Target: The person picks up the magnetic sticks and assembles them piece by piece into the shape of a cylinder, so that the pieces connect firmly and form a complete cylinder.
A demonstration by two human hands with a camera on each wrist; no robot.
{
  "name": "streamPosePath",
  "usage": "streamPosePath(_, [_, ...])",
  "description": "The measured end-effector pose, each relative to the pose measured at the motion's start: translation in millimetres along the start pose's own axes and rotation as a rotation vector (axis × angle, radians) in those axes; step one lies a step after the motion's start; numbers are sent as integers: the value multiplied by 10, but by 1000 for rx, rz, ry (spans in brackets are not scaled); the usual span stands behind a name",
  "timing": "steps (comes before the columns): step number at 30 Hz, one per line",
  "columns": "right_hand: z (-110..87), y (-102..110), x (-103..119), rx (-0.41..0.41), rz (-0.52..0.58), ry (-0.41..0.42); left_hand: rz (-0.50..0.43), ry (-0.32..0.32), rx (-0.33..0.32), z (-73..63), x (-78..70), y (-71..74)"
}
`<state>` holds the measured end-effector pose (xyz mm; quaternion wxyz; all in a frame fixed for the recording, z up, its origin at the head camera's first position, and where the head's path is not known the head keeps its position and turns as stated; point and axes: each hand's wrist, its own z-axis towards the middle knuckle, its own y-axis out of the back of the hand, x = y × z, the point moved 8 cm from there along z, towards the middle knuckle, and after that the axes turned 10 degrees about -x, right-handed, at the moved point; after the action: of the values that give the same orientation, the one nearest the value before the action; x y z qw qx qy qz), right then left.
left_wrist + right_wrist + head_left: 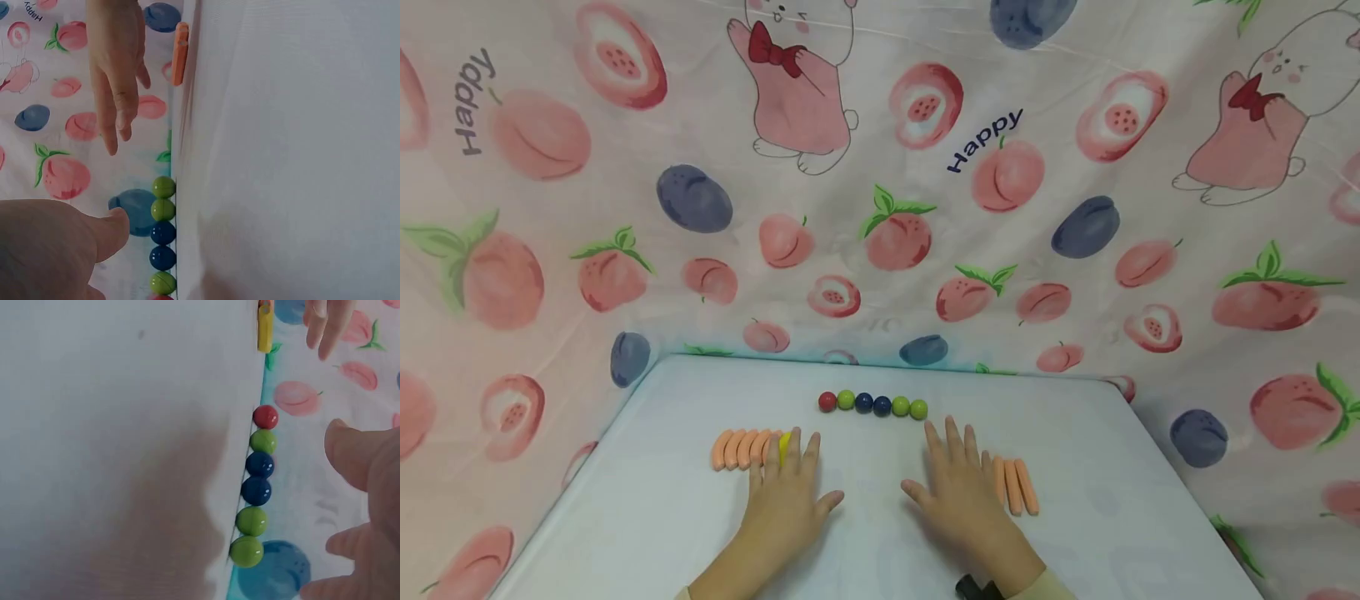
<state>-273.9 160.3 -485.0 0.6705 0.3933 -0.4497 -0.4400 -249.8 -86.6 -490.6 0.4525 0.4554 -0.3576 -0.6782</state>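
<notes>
My left hand [786, 500], fingers spread and straight, is raised above the white table on the left. It partly covers the right end of a row of curved orange sausage-like pieces [743, 450] and a yellow piece [785, 448] beside them. Opposite it, my right hand [962, 496] also hovers with spread fingers, just left of several straighter orange sticks [1015, 486], some perhaps hidden behind it. Neither hand holds anything. Beyond both hands lies a line of small glossy balls: one red ball [265, 417], then green balls [252, 520] and dark blue balls [256, 490].
The white tabletop [865, 550] extends under everything. A cloth [865, 225] printed with peaches and rabbits hangs behind the table and along its sides. A small black object [977, 587] sits at my right wrist.
</notes>
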Motion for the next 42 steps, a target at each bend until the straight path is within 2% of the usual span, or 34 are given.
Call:
streamPosePath(4, [78, -32, -46, -27, 50, 12, -87, 10, -8, 36, 52, 17])
streamPosePath(8, [141, -53, -92, -32, 153, -19, -188, 40, 2, 93, 132, 17])
streamPosePath(13, [253, -61, -147, -68, 293, -59, -350, 143, 6, 176, 278, 42])
streamPosePath(16, [339, -80, -173, -89, 345, -82, -407, 197, -9, 218, 360, 74])
streamPosePath(21, [477, -128, -203, -97, 434, -141, -434, 250, -39, 276, 484, 86])
streamPosePath(25, [559, -188, -244, -74, 487, -210, -451, 268, -53, 324, 554, 61])
streamPosePath(32, [687, -324, -319, -30, 571, -267, -456, 261, -96, 424, 618, 79])
streamPosePath(37, [781, -408, -420, -43, 642, -294, -446, 270, -117, 490, 653, 67])
streamPosePath(42, [839, -493, -505, -37, 688, -335, -408, 248, -115, 527, 644, 33])
